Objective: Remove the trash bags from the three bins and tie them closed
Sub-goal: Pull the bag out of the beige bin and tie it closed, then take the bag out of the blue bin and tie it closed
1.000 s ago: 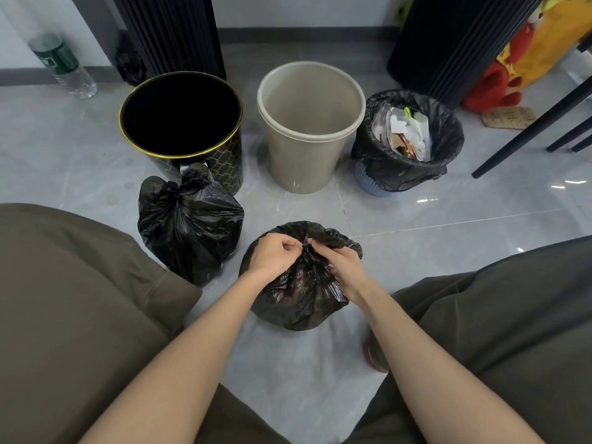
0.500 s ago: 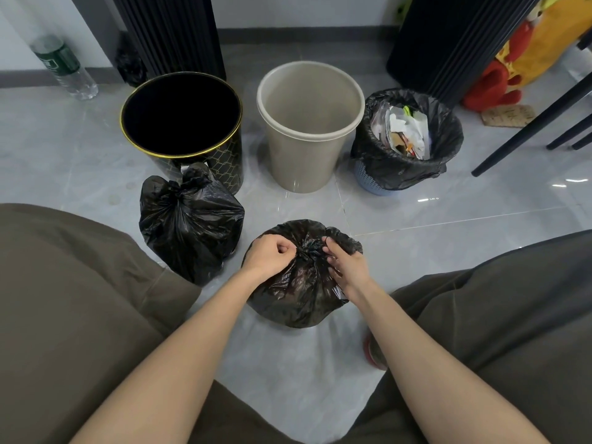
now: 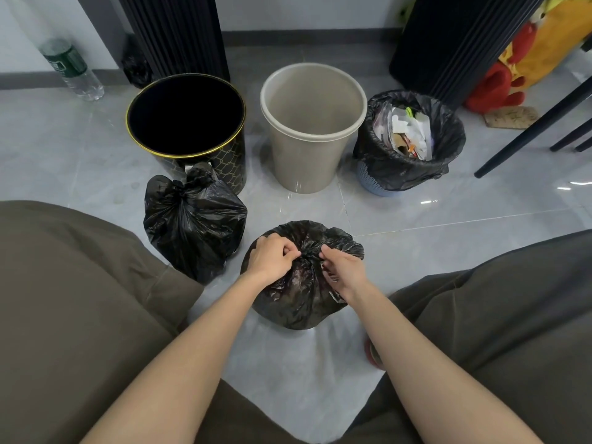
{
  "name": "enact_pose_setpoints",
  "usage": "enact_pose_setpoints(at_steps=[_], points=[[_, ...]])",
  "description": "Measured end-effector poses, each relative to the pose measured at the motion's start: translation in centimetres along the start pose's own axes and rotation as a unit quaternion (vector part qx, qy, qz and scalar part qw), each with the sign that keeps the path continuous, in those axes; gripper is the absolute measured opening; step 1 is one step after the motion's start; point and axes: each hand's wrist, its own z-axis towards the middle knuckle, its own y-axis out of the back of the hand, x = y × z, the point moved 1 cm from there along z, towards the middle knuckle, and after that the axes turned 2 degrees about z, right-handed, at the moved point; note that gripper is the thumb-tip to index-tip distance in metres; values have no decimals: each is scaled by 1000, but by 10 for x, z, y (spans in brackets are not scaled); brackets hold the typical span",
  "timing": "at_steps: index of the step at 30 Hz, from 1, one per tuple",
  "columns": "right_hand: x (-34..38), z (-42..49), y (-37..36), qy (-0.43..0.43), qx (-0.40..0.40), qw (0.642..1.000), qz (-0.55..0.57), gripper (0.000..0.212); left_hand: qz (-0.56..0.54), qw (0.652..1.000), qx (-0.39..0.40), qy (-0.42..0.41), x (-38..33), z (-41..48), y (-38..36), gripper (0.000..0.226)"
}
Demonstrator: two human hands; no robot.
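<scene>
Head view: on the floor between the person's knees sits the second trash bag (image 3: 298, 299), just in front of the emptied beige bin (image 3: 307, 161). The left hand (image 3: 270, 256) and the right hand (image 3: 344, 267) each pinch a gathered ear of plastic at its neck. To finish well, I judge, pull both ears apart evenly and low, snugging the knot down without tearing the thin film. A tied bag (image 3: 192, 225) stands beside it; the blue bin (image 3: 371, 182) is not yet emptied.

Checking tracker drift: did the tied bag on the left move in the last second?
No. The tied bag sits where it was, its top still against the lower front of the black bin.
</scene>
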Motion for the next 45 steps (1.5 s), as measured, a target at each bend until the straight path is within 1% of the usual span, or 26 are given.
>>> enact_pose_setpoints(at_steps=[3,6,10,11,13,15,16,17,18,19,20,21,22,23,24,25,26,29,31,33,34,37,39,41,43,45], points=[[0,0,-1,-17,-6,1000,21,17,6,1000,-4,25,4,-1,1,22],[-1,3,-1,-19,-15,1000,14,17,1,1000,-5,25,7,-1,4,24],[3,6,3,50,-13,996,-74,20,-43,998,-24,24,6,-7,8,6],[3,6,3,71,-12,993,-96,19,-65,997,-33,37,7,-9,9,8],[2,6,1,114,-31,981,-156,19,-93,990,-49,91,10,-13,12,23],[-6,6,2,138,-80,950,-269,37,-107,978,-57,168,15,-17,13,35],[-8,1,3,134,-105,934,-315,44,-117,971,-56,199,16,-21,14,42],[-9,-3,4,124,-123,926,-335,47,-140,963,-50,225,18,-25,15,52],[-10,-8,6,109,-134,927,-332,49,-182,950,-39,250,17,-30,16,63],[-11,-10,8,90,-137,934,-317,53,-244,929,-23,279,19,-34,16,73],[-12,-12,10,69,-133,941,-305,59,-322,894,3,311,21,-37,14,82],[-14,-13,10,49,-121,948,-292,65,-397,850,38,345,23,-39,12,88],[-16,-15,10,25,-97,956,-276,73,-452,806,75,375,26,-40,9,92],[-21,-13,8,3,-72,967,-245,82,-482,775,107,394,29,-42,7,96],[-27,-9,7,-16,-55,975,-214,91,-494,761,128,401,30,-44,5,100],[-33,-2,8,-28,-43,981,-188,99,-507,752,133,400,32,-44,1,100],[-43,14,12,-30,-34,984,-174,104,-516,750,126,395,32,-44,-2,97],[-46,31,13,2,-13,983,-184,106,-527,752,89,386,30,-41,-9,89],[-33,27,1,38,-4,977,-209,108,-553,736,78,384,31,-35,-13,93],[-18,21,-10,80,7,971,-224,104,-591,709,52,382,34,-27,-16,93],[-12,23,-14,92,7,969,-230,99,-616,690,36,379,33,-23,-15,92],[6,33,-28,136,9,959,-250,81,-686,629,-3,366,28,-5,-17,86],[18,41,-37,156,13,950,-270,65,-723,591,-17,359,24,7,-17,81],[28,51,-43,174,25,938,-298,53,-753,551,-29,358,22,17,-18,77],[40,60,-47,194,26,927,-320,48,-770,531,-43,352,19,26,-16,69],[48,68,-48,196,34,927,-317,48,-777,524,-50,344,17,34,-15,65]])
